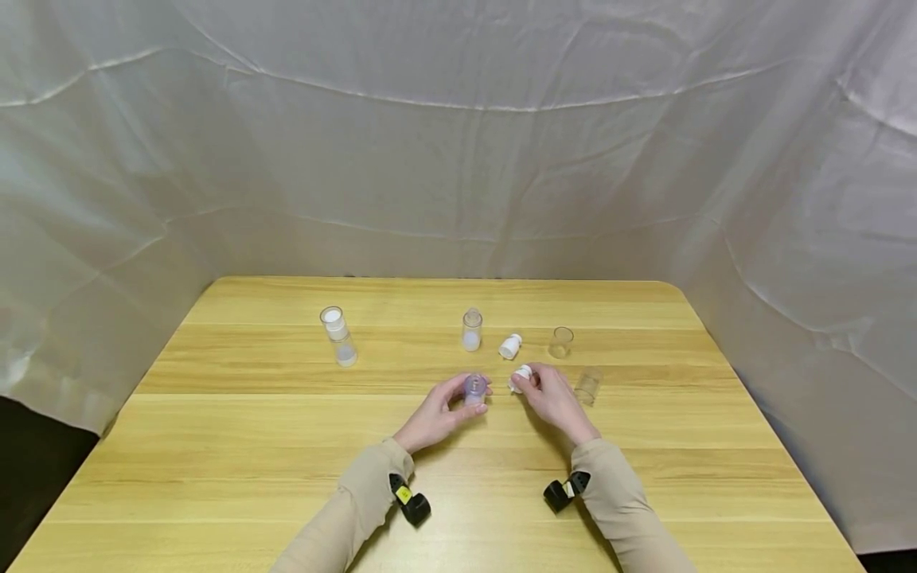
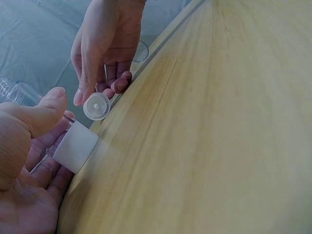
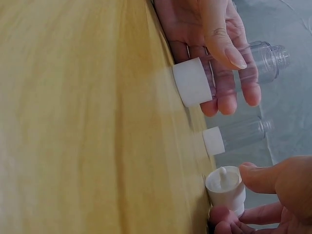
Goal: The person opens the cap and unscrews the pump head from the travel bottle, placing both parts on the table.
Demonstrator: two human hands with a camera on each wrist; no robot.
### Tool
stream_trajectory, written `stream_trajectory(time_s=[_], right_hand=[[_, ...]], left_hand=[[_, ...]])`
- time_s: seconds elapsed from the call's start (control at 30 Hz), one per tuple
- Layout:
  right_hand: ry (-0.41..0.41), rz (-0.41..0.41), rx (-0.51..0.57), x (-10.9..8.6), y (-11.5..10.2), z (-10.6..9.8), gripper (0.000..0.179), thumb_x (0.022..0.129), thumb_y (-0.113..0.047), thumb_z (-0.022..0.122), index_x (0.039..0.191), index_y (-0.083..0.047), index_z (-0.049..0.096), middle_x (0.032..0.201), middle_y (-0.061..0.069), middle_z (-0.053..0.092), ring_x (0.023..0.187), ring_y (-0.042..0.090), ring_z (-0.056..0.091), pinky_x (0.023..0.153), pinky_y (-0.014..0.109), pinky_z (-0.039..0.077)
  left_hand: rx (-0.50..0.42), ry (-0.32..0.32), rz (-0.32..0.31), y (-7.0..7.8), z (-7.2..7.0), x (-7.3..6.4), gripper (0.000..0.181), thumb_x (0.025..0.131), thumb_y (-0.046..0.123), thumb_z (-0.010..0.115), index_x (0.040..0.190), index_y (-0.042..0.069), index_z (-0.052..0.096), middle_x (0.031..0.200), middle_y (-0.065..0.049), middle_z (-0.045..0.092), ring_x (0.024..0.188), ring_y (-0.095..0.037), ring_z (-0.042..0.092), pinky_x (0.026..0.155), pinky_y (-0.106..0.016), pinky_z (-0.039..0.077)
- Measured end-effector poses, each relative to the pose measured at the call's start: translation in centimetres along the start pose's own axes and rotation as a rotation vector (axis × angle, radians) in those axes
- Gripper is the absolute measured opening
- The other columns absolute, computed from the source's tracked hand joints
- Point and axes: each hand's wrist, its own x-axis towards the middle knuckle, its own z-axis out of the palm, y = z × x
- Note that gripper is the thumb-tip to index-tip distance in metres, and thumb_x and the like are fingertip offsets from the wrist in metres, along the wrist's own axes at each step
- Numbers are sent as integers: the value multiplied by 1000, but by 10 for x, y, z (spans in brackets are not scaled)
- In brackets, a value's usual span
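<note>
In the head view my left hand (image 1: 438,415) is around a clear bottle (image 1: 475,390) that stands upright on the table. The right wrist view shows this bottle's threaded neck uncovered and its white base (image 3: 191,82) at the tabletop, the thumb lying across the clear body. To the right, my right hand (image 1: 553,398) pinches a white pump head (image 1: 520,377) just above the table. Its round underside (image 2: 96,106), with a small central stub, faces the left wrist camera. The two held parts are apart.
Behind the hands stand another uncapped clear bottle (image 1: 471,330) and a white pump head (image 1: 510,346) lying tilted. Two clear caps, one upright (image 1: 561,342) and one on its side (image 1: 588,386), are at the right. A capped bottle (image 1: 339,337) stands far left. Grey curtains (image 1: 473,175) border the table.
</note>
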Motion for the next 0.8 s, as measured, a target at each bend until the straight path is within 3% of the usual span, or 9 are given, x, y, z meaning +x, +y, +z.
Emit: stream_trajectory(time_s=[0.13,0.23,0.33,0.47,0.8], right_hand=[[4,0,0,0,1,0,19,99,-22,63,97,-4,66,69,-1,48,64,13,43,58,25,35],[6,0,6,-1,1,1,17,100,-21,62,97,-4,64,69,-2,46,63,14,41,57,24,34],[10,4,12,-2,0,1,28,101,-21,61,116,2,64,73,0,50,66,14,44,60,24,36],[35,-7,18,-5,1,1,48,101,-21,60,140,6,50,79,3,53,70,14,46,66,26,39],[73,-58,40,-9,4,3,45,101,-17,60,141,2,49,78,2,47,69,13,41,62,24,33]], left_hand=[[-7,-1,-6,-2,1,0,48,96,7,64,141,-4,50,133,-23,64,129,-38,58,115,-43,43],[-1,0,-4,-3,1,1,48,97,8,65,141,-3,51,132,-22,65,128,-37,60,114,-38,44],[1,-5,0,-2,0,1,47,97,11,65,140,-2,52,131,-20,67,127,-35,61,113,-33,45],[2,-9,0,-1,0,0,47,97,13,65,140,0,52,131,-18,67,127,-34,61,113,-33,44],[3,-12,2,-2,0,1,47,98,13,65,141,1,52,133,-18,66,128,-34,60,114,-35,44]])
